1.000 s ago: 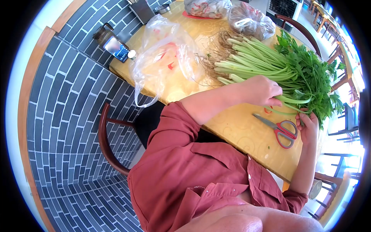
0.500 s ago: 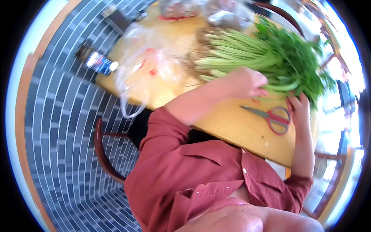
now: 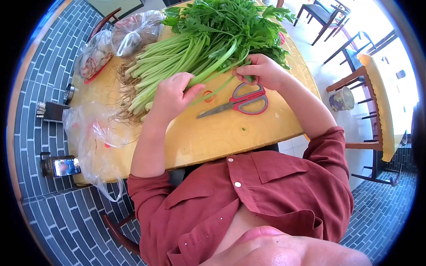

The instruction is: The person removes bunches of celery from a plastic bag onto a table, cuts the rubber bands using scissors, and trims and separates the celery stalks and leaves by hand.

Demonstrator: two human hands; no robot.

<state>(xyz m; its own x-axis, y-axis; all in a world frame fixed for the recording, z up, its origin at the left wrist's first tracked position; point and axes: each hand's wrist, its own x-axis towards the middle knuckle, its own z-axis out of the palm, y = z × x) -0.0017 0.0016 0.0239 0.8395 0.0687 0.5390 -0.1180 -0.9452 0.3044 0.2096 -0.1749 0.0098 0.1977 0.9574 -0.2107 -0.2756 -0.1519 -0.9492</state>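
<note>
Holding a celery stalk (image 3: 207, 71) in the curled left hand (image 3: 172, 95), the person pinches a thin stem (image 3: 224, 84) with the right hand (image 3: 264, 74). Little looks done: the celery pile (image 3: 171, 57) lies just beyond, roots and leaves on, most of it not in hand. Scissors (image 3: 235, 104) rest untouched on the yellow table (image 3: 213, 144), near a clear bag (image 3: 95, 146); grey brick wall (image 3: 33, 111) to the left, chairs (image 3: 326, 18) across the tiled floor (image 3: 310, 51).

patterned bucket (image 3: 341, 99) on the floor (image 3: 319, 62) — grey brick wall (image 3: 49, 217) opposite.
</note>
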